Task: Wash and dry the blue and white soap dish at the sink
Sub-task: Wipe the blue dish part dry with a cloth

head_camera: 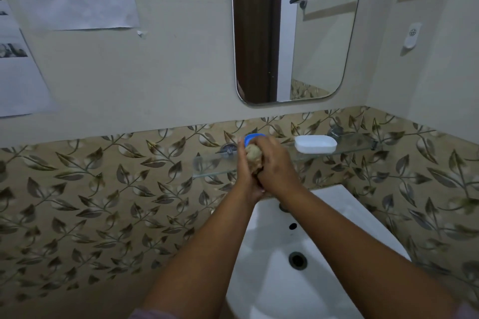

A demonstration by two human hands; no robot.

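Fingers (268,147) of my right hand (278,171) curl round a beige cloth (252,156), pressing it into the blue dish piece (250,138) that my left hand (245,176) grips above the sink (337,204). Its white half (315,144) sits on the glass shelf (357,146), well apart.

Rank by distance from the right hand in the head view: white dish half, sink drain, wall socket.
From the right hand:
1. White dish half, on the glass shelf just to its right.
2. Sink drain, below in the basin.
3. Wall socket, far up on the right wall.
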